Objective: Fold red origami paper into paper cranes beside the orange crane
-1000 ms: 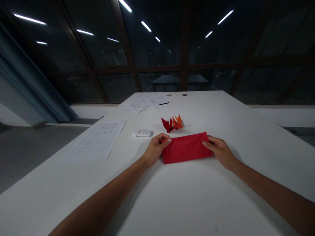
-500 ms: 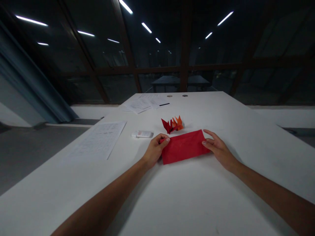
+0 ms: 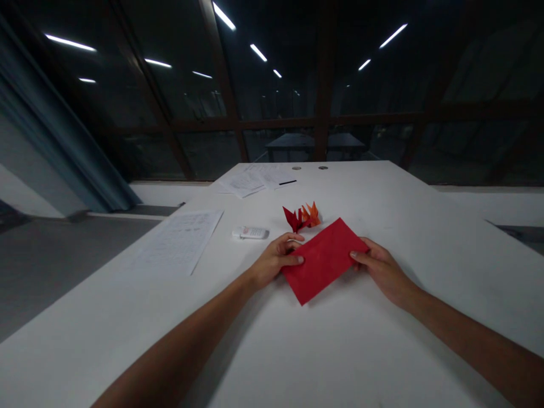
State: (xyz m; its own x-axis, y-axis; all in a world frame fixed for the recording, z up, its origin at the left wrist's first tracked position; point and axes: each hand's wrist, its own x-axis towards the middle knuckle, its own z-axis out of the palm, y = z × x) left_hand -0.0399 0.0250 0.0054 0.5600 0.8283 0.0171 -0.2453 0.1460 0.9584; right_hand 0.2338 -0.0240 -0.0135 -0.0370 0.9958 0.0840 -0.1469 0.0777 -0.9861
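A rectangular sheet of red paper (image 3: 323, 262), apparently folded, is held tilted just above the table between both hands. My left hand (image 3: 278, 259) pinches its left edge, thumb on top and the index finger partly raised. At the upper right corner my right hand (image 3: 379, 265) grips the paper, with the thumb on the face and the other fingers behind it. Just beyond the sheet stand a red origami crane (image 3: 294, 220) and an orange origami crane (image 3: 312, 214), close together.
Left of the cranes lies a white correction-tape-like item (image 3: 250, 233). A written sheet (image 3: 178, 241) is at the table's left side, and more papers (image 3: 249, 180) with a dark pen (image 3: 288, 182) lie farther back. Two round discs sit near the far edge of the white table (image 3: 382, 351).
The red paper has turned counterclockwise, its lower left corner now pointing toward me. My right hand has closed on the right corner, and my left thumb has moved lower on the sheet.
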